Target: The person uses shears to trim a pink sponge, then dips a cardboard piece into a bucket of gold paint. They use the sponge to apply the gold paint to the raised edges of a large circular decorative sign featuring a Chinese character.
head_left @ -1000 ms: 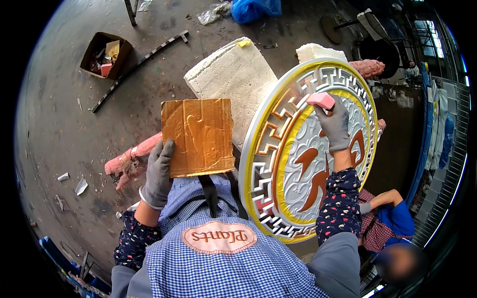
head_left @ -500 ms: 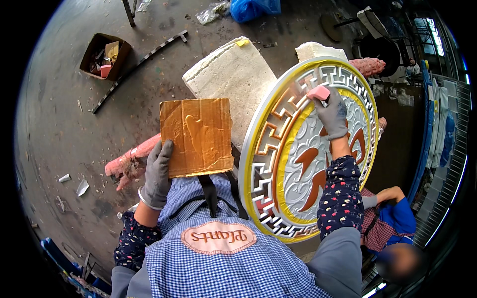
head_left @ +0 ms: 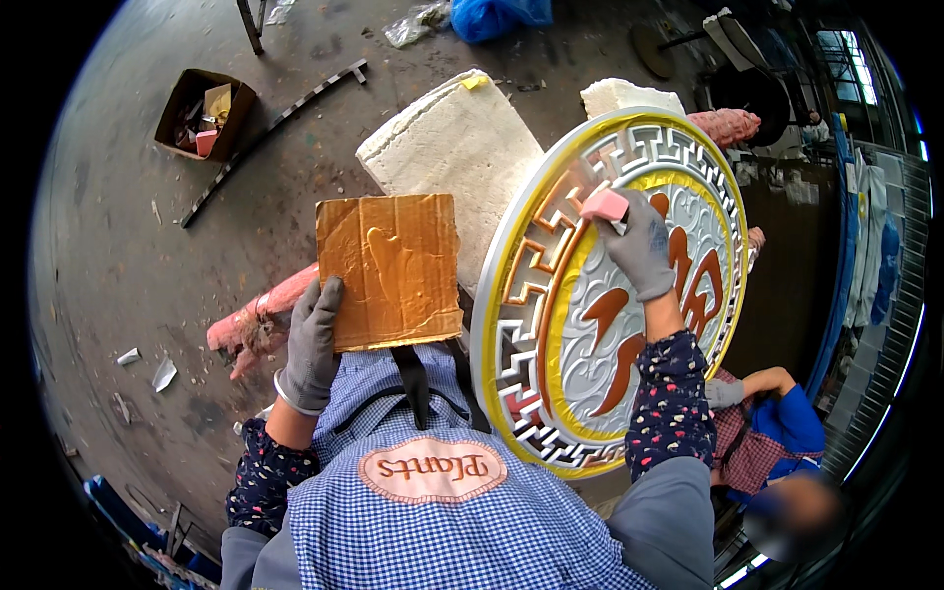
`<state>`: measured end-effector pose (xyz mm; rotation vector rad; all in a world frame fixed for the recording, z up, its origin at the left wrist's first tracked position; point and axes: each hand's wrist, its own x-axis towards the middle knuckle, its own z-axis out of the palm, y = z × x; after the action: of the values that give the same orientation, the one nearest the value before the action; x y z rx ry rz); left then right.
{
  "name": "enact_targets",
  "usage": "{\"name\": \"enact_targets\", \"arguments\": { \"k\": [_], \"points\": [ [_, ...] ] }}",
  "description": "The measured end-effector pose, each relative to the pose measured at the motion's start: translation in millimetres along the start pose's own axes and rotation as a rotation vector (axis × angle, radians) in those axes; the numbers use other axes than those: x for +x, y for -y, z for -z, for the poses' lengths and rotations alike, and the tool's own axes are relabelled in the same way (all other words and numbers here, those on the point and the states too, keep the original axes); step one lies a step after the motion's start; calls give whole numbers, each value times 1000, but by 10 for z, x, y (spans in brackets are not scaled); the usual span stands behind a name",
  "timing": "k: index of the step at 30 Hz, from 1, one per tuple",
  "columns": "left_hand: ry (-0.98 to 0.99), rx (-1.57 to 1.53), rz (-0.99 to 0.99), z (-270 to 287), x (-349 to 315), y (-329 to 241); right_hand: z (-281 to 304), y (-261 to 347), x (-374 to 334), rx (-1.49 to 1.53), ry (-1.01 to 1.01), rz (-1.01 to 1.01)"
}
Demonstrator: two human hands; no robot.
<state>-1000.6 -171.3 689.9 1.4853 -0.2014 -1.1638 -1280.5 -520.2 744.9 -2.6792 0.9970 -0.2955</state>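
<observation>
My left hand [head_left: 313, 339], in a grey glove, grips the left edge of a square cardboard piece [head_left: 388, 275] smeared with gold-brown paint. A pink sponge block [head_left: 604, 206] is pinched in my gloved right hand [head_left: 641, 248], over the upper left of a large round relief panel [head_left: 580, 334]. The panel stands tilted to my right. It has a white key-pattern border, partly coloured gold-brown, with yellow rings, grey-white scrollwork and brown raised shapes inside. Whether the sponge touches the border, I cannot tell.
White foam slabs [head_left: 452, 138] and pink wrapped rolls [head_left: 265, 310] lie around the panel. A box of scraps [head_left: 205, 116], a striped bar [head_left: 275, 138] and a blue bag [head_left: 500, 18] are on the floor. Another person [head_left: 772, 423] works at the panel's right side.
My right hand has moved a little left and down with the sponge, along the panel's border. My left hand and the cardboard stay nearly still. The co-worker's gloved hand has shifted slightly left.
</observation>
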Motion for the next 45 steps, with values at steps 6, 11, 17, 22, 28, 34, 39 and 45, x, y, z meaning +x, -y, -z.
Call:
{"name": "enact_targets", "arguments": {
  "k": [6,11,17,22,28,34,39,45],
  "points": [
    [12,-34,18,5,-22,-30,-24,-325,70,14,-86,-151],
    [-13,-89,39,-4,-69,-55,-12,28,-36,35,34,-9],
    [23,-99,20,-29,-103,-56,73,67,-156,84,5,-71],
    [28,-76,13,-30,-201,-151,130,250,-309,72,109,-69],
    [-9,-57,-40,-39,-420,-177,131,390,-499,39,135,7],
    [3,1,-74,-5,-628,-149,56,346,-517,90,-57,-66],
    [9,37,-92,145,-670,-178,113,284,-555,151,-147,-203],
    [6,-131,-38,385,-581,-250,72,362,-774,234,-220,-238]
  ]
}}
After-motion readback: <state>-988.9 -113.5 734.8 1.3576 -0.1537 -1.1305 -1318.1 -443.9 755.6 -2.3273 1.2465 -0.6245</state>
